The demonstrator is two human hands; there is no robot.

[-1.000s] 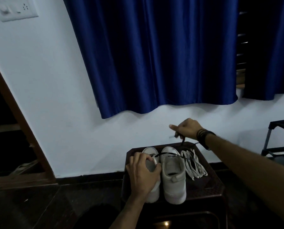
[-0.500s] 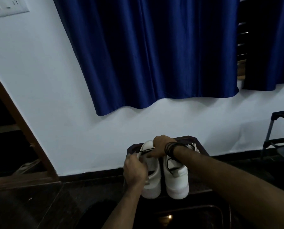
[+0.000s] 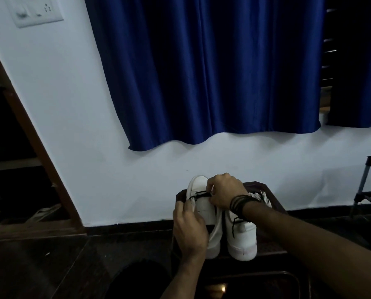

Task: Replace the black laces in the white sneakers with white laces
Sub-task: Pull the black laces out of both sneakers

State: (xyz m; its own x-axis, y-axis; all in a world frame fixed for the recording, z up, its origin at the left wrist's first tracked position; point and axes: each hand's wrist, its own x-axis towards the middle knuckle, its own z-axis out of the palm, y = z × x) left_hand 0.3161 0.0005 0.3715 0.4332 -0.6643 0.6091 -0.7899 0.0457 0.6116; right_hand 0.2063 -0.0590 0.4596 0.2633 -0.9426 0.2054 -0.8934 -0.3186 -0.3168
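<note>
Left hand (image 3: 189,228) grips left sneaker (image 3: 202,203); right hand (image 3: 224,194) pinches black lace (image 3: 198,194) above it. Advised: steady the sneaker, draw each crossing out evenly.

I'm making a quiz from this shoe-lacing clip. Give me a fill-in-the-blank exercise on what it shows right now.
1. The two white sneakers stand side by side on a dark ____.
2. The right hand pinches a ____ lace on the left-side sneaker.
3. The curtain on the wall behind is ____.
4. The white laces lie to the ____ of the shoes.

Missing words: stool; black; blue; right
</note>
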